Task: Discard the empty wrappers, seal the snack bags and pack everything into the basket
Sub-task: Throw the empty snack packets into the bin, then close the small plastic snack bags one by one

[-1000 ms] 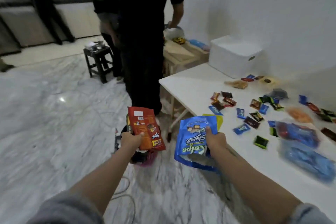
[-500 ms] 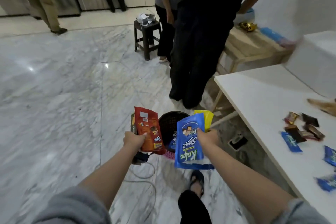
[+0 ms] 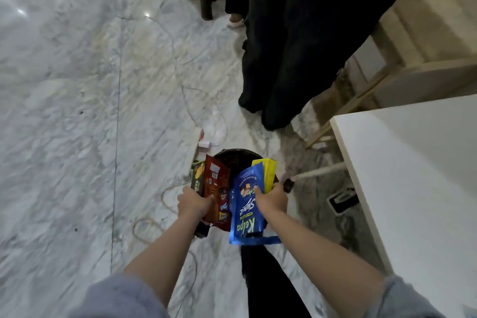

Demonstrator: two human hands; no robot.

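1. Left hand (image 3: 192,204) grips the red bag (image 3: 216,190) plus a green one (image 3: 197,178), right over the bin (image 3: 236,159).
2. Right hand (image 3: 271,200) grips the blue bag (image 3: 245,210) and a yellow one (image 3: 268,171), over the bin too.

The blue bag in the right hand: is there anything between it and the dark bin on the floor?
Nothing visible blocks it. The right hand holds the blue bag and a yellow bag directly above the dark bin, whose open mouth shows behind them. The left hand holds the red bag alongside.
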